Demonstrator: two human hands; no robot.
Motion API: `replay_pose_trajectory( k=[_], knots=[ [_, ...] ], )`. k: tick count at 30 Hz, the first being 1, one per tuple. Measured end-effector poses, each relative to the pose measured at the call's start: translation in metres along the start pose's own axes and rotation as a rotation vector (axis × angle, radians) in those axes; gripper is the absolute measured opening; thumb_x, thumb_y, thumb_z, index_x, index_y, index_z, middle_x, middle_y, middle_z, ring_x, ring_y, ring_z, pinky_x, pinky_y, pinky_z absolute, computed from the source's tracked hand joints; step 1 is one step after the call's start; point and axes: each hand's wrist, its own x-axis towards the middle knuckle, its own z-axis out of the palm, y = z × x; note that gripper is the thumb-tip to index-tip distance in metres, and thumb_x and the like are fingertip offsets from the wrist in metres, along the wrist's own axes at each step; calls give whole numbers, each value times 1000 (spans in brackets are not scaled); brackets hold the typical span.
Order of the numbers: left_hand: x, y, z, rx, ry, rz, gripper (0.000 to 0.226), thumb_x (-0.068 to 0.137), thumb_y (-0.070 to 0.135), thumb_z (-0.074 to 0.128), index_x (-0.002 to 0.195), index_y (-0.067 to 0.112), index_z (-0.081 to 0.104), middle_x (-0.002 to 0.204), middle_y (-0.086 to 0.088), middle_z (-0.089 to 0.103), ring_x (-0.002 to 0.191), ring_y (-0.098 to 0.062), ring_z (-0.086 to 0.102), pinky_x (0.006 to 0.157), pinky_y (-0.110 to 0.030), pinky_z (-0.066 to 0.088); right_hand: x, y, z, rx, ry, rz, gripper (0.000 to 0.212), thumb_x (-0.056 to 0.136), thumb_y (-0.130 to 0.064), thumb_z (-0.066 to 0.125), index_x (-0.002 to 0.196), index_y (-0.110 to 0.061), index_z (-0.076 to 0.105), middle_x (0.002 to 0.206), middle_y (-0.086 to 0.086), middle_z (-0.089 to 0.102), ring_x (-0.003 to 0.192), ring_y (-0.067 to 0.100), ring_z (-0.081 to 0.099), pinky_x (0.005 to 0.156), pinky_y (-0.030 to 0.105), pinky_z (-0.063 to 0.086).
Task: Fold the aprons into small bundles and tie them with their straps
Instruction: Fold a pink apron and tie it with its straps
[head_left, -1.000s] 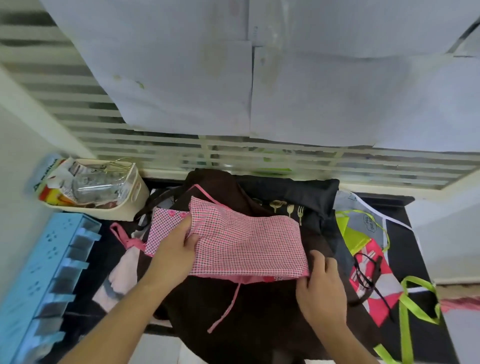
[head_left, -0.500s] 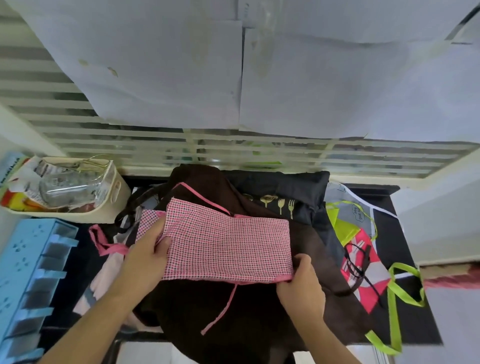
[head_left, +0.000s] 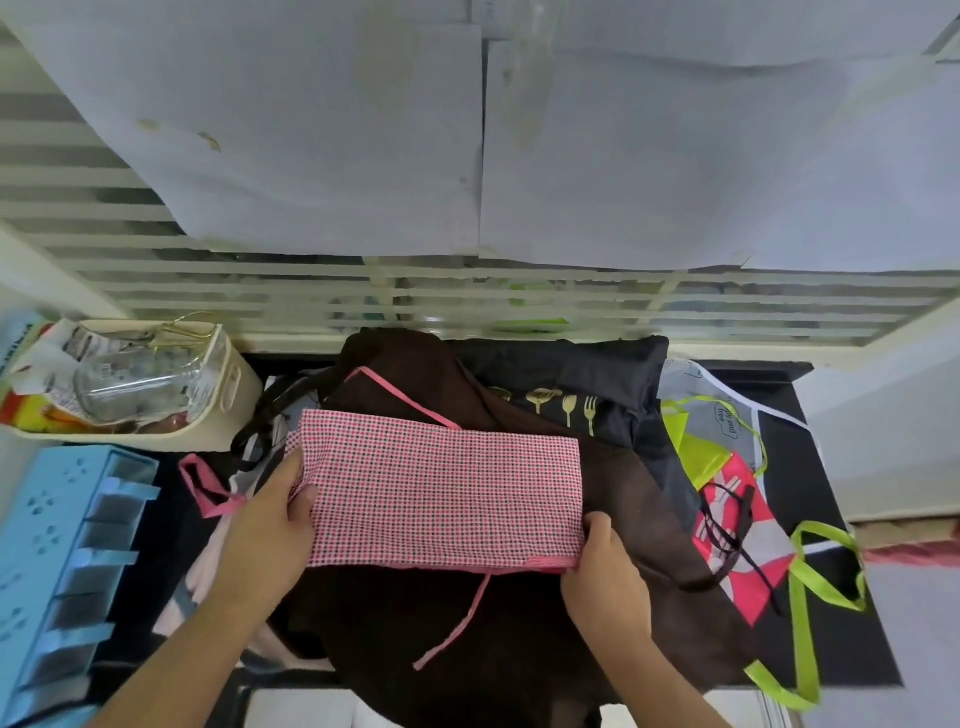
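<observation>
The pink checked apron (head_left: 441, 488), folded into a flat rectangle, lies on the brown apron (head_left: 467, 623) at the middle of the tabletop (head_left: 852, 649), between both hands. The left hand (head_left: 260, 535) grips its left end, thumb curled on top, fingers underneath. The right hand (head_left: 605, 577) pinches its near right corner at the pink hem. A pink strap (head_left: 457, 621) trails from the near edge toward the front edge of the tabletop.
</observation>
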Motion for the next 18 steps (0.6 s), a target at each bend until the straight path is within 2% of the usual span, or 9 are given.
replay_pose_trajectory(
  k=[3,5,7,9,11,13,15,18],
  knots=[
    [0,-8,9,49,38,-13,49,109,22,44,157,33,41,98,13,67,77,0,60,63,-15,42,3,3,-2,62,1,7,36,96,-16,55,128,-29,41,114,-6,67,98,20,68,73,37,50],
    [0,-10,13,55,28,-29,49,109,23,43,157,32,40,91,15,64,74,-4,64,61,-18,47,5,4,-2,281,4,84,29,96,-13,56,119,-29,47,102,-6,70,88,17,68,72,41,56],
    [0,-12,16,64,26,-32,49,109,24,42,158,31,38,90,10,65,74,-8,65,59,-19,48,10,4,-3,560,4,259,23,96,-11,58,116,-23,55,96,2,70,81,24,70,65,43,60],
    [0,-15,18,59,37,-37,51,109,24,43,159,32,37,92,2,69,74,-16,67,59,-23,47,15,6,1,767,-30,407,20,94,-7,62,112,-15,60,98,12,69,81,30,71,58,37,61],
    [1,-17,19,57,39,-45,51,108,23,45,159,31,38,92,2,69,73,-15,67,58,-22,47,17,7,4,889,-34,459,21,91,1,63,109,-11,64,95,17,71,82,30,72,58,35,60],
    [1,-18,20,52,35,-50,51,108,23,45,158,31,39,92,7,67,74,-11,65,59,-19,46,15,8,4,864,24,409,25,88,5,63,106,-12,66,85,14,71,75,26,70,59,37,61],
    [-1,-19,19,39,25,-39,51,108,23,45,157,32,39,93,10,66,75,-10,65,60,-19,46,9,7,1,693,90,302,29,86,6,63,104,-16,64,76,7,66,69,20,64,60,38,58],
    [-4,-19,18,55,21,-29,51,108,21,46,158,28,39,95,12,62,74,-2,58,61,-15,41,-1,10,-2,291,94,64,32,90,-3,63,105,-28,50,88,-9,63,75,10,59,58,22,42]
  ],
)
